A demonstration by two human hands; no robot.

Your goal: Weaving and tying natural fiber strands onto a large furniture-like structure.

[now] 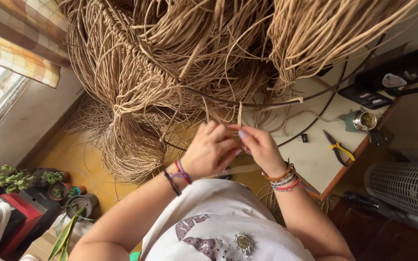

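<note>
**A:** So both sets of fingers [231, 137] are pinching the same flat cane strand [239, 115], the pale one sticking up between the hands. The left hand [209, 151] is curling in around it from one side, and the right hand [262, 150] is nipping it with thumb and forefinger from the other. Neither hand is loose; both are closing on that one strand.

**B:** Where's the strand sitting relative to everything else?

**A:** It's running up to the dark curved hoop [247, 103], which is hanging under the big tangle of rattan [170, 58], out in the air off the near edge of the tabletop [310, 159], not resting on it. Looks to me like she's mid-wrap, binding the strand onto the hoop where the pale lashing is already showing toward the hoop's right end.

**B:** And what's the next bit asking for?

**A:** My guess is keeping tension while feeding the strand round the hoop, without letting it kink. The yellow-handled pliers [337, 147] are lying near the tabletop's right edge, well apart from the hands, with a small metal tin [365, 120] further back. A few potted plants [35, 181] are sitting down on the floor.
</note>
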